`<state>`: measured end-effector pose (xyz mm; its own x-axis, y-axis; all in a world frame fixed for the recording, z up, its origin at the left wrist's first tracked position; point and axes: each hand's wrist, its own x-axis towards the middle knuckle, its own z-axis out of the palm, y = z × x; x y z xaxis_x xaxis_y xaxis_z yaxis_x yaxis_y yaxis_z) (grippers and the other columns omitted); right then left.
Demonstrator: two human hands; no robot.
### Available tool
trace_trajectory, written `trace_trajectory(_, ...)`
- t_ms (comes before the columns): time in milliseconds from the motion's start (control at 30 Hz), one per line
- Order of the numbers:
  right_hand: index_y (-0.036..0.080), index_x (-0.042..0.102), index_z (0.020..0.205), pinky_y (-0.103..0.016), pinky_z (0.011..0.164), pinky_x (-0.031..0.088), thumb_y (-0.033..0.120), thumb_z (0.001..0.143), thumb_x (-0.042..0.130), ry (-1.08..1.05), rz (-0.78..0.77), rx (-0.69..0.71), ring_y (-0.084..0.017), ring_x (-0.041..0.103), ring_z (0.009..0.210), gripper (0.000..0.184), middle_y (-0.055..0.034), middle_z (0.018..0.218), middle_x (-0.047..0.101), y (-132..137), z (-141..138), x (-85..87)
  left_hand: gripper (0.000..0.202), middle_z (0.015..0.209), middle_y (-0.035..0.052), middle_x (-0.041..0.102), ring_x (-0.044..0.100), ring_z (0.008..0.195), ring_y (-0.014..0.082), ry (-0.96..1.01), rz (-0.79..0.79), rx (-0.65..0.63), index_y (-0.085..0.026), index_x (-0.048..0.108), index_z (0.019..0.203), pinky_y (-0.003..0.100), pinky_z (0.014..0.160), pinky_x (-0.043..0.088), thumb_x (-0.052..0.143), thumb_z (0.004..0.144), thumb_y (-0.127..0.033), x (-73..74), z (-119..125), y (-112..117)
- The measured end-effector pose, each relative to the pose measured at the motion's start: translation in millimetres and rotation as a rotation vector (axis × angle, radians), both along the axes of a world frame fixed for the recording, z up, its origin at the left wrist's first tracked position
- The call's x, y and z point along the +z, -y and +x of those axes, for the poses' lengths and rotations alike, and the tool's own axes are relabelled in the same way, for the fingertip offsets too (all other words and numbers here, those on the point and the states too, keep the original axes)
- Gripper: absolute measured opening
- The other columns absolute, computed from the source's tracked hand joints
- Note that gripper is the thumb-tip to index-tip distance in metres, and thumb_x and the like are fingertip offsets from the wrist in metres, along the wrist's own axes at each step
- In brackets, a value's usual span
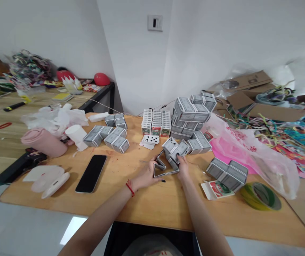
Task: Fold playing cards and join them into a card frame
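Near the middle of the table, both hands grip a hollow, angular shape made of joined playing cards (pixel 172 155), its open end towards me. My left hand (pixel 147 175), with a red string on the wrist, is closed on its left edge. On the opposite side, my right hand (pixel 183 167) pinches the wall, thumb on the grey card backs. Just beyond lie loose playing cards (pixel 150 139). Similar card blocks stand around: a stack (pixel 188 113) behind, a pair (pixel 117 138) to the left and one (pixel 227 173) to the right. Boxed card decks (pixel 156 122) stand in rows at the back.
A black phone (pixel 91 174) and an opened pale pink case (pixel 51 180) lie at left, near a pink roll (pixel 44 142). At right are an opened card box (pixel 218 189), a yellow-green tape roll (pixel 260 196) and a clear plastic bag (pixel 269 167).
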<state>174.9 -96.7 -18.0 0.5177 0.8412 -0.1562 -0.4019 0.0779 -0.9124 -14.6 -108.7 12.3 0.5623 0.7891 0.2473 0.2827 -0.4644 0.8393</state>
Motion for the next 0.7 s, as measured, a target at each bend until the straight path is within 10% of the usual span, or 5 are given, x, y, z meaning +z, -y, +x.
trace_trajectory(700, 0.021, 0.059, 0.075, -0.03, 0.052, 0.052, 0.017, 0.061, 0.062, -0.46, 0.077, 0.32, -0.02, 0.065, 0.07, 0.014, -0.0003, 0.074, 0.068, 24, 10, 23.2, 0.066, 0.125, 0.0169, 0.037, 0.038, 0.119, 0.0242, 0.239, 0.043, 0.163, -0.018, 0.026, 0.109, 0.042, 0.098, 0.033, 0.069, 0.061, -0.033, 7.6, -6, -36)
